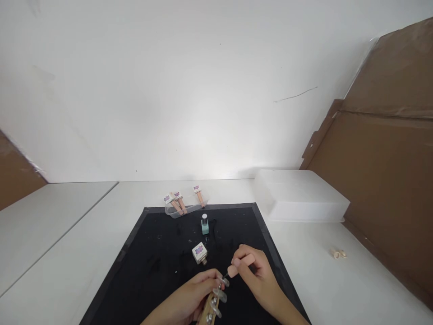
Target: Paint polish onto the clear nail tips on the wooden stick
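My left hand [191, 295] is closed round a wooden stick [207, 310] that carries several clear nail tips [220, 294] along it. My right hand [257, 271] pinches a peach-coloured polish brush cap [241, 265], its thin brush tip touching the topmost nail tip. Both hands are over the near part of a black mat [158, 257]. An open white polish bottle [200, 253] lies just beyond my hands. A mint-green bottle with a white cap [204, 224] stands farther back.
A clear tray [184, 209] at the mat's far edge holds three peach-handled bottles. A frosted plastic box [301, 196] sits to the right. Small beige rings [338, 253] lie on the white table. Brown cardboard [385, 158] leans at the right.
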A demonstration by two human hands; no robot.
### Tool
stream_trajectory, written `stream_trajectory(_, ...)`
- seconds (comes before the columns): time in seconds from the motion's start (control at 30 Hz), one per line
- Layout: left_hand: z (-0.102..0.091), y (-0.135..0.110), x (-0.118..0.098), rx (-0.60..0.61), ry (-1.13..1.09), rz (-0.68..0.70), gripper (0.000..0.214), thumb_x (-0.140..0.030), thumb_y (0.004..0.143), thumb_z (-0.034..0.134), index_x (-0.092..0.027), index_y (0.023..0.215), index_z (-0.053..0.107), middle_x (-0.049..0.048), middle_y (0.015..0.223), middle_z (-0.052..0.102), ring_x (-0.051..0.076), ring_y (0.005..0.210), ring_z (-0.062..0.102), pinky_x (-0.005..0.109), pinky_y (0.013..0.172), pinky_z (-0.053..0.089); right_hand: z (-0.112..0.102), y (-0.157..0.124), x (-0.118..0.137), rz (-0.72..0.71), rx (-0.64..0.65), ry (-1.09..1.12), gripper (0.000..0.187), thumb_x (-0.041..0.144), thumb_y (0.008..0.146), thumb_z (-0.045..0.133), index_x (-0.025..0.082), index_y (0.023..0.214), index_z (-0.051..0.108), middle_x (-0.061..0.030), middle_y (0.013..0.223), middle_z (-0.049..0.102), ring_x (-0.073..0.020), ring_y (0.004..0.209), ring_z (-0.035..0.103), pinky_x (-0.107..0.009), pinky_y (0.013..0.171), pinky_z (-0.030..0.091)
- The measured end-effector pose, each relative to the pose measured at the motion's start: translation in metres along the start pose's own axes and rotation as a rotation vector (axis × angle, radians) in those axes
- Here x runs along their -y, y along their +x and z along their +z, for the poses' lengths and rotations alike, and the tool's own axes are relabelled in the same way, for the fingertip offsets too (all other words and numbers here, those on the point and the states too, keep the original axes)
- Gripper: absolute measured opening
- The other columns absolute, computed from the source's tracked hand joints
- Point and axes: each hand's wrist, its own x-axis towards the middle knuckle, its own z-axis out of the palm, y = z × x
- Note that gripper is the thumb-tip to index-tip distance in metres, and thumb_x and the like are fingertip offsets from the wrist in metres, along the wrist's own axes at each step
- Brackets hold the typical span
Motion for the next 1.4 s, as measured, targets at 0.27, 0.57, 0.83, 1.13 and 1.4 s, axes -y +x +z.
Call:
stream_trajectory(0.27,0.0023,-0.003,-0.002,0.004,0.022,-0.01,0.022,-0.037,0.064,0.061,-0.019,0.072,0.051,-0.0071,0.056,0.044,0.004,0.044,0.036,0.016,0.044,0.03,0.0014,0.0004,-0.0018,0.03,-0.011,0.023,0.028,0.015,0.079,0.05,0.019,0.052,0.049,0.0017,0.049,0.057,-0.0127,0.047,0.051,-0.024,0.049,0.039)
stream_trajectory(0.57,0.0036,-0.0044,-0.0036,-0.017,0.0,-0.016,0.022,-0.036,0.065,0.062,-0.018,0.074,0.052,-0.007,0.057,0.045,0.005,0.046,0.038,0.016,0.047,0.033,-0.0008,-0.0002,0.0009,0.015,0.004,0.039,0.02,0.019,0.083,0.05,0.017,0.065,0.058,-0.0003,0.061,0.062,-0.0142,0.057,0.056,-0.024,0.055,0.041)
stream_trajectory(0.83,0.0019,-0.0011,-0.0016,0.004,0.01,-0.006,0.023,-0.037,0.065,0.061,-0.018,0.073,0.051,-0.0067,0.057,0.045,0.005,0.046,0.037,0.017,0.047,0.034,0.001,0.0006,-0.0004,0.029,0.026,-0.002,0.025,0.015,0.079,0.051,0.019,0.055,0.052,0.0013,0.052,0.057,-0.0129,0.05,0.051,-0.024,0.05,0.039)
stream_trajectory(1.13,0.0004,-0.0009,0.0002,-0.012,0.003,-0.011,0.02,-0.034,0.066,0.06,-0.018,0.076,0.053,-0.0067,0.058,0.046,0.004,0.046,0.037,0.016,0.048,0.036,-0.0006,0.0005,-0.001,-0.002,0.002,0.023,0.02,0.019,0.083,0.05,0.018,0.064,0.057,-0.0004,0.06,0.061,-0.0141,0.055,0.055,-0.024,0.054,0.042)
stream_trajectory(1.4,0.0011,-0.0018,-0.0009,0.014,0.018,0.006,0.02,-0.035,0.066,0.06,-0.018,0.073,0.052,-0.007,0.056,0.044,0.004,0.045,0.037,0.016,0.045,0.035,0.0012,0.0005,-0.0013,0.045,0.015,0.032,0.026,0.013,0.078,0.05,0.019,0.052,0.048,0.0026,0.048,0.055,-0.0123,0.046,0.05,-0.024,0.048,0.038)
